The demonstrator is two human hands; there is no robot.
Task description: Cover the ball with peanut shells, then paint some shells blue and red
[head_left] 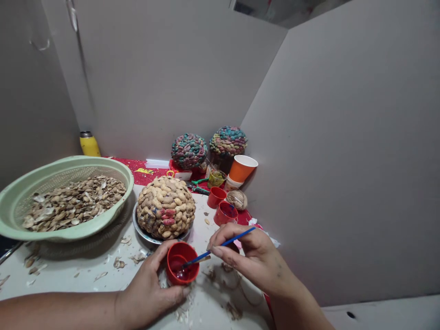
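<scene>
My left hand [154, 284] is wrapped round a small red cup [183, 247], tilted so that dark reddish paint shows inside. Between the fingertips of my right hand [245, 254] is a blue-handled paintbrush [225, 243], its tip down in that cup. Just behind the cup, a ball covered in peanut shells [168, 204] rests in a metal bowl [137, 229]. A few of its shells are painted red and some dark blue; most are bare tan.
To the left stands a green colander [103, 224] of loose shells. Beyond my right hand are two red cups [216, 197], a twine ball [237, 200], orange paper cups [242, 168] and green-handled pliers [199, 185]. Two coloured shell balls [189, 151] and a yellow bottle [90, 145] stand near the grey walls.
</scene>
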